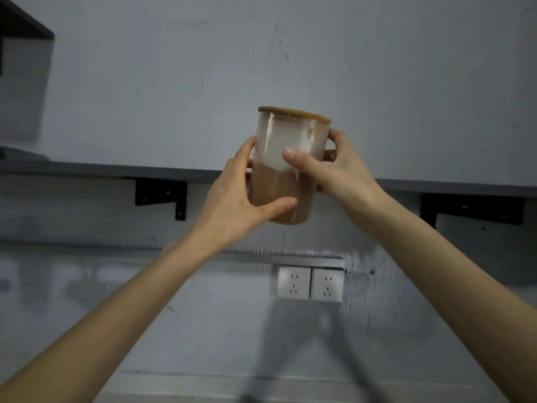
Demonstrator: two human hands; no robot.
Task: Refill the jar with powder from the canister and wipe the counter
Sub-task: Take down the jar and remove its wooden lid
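The left hand point(235, 196) grips the lower half of a clear glass jar point(286, 167), thumb wrapped across the front near the base and fingers curled round the far side, mostly hidden behind the glass. The jar is held up in the air in front of a grey wall point(261, 53), roughly upright with a slight lean, closed with a wooden lid point(293, 113) and about half full of brown powder point(279, 196). The right hand point(334, 167) holds the upper half, thumb pressed flat on the front of the glass and fingers bent round the right side. Behind the jar runs a grey wall shelf point(87, 169) on black brackets point(161, 196), and below it two white sockets point(310, 283) sit side by side. Both bare forearms reach up and inward from the lower corners, converging on the jar.
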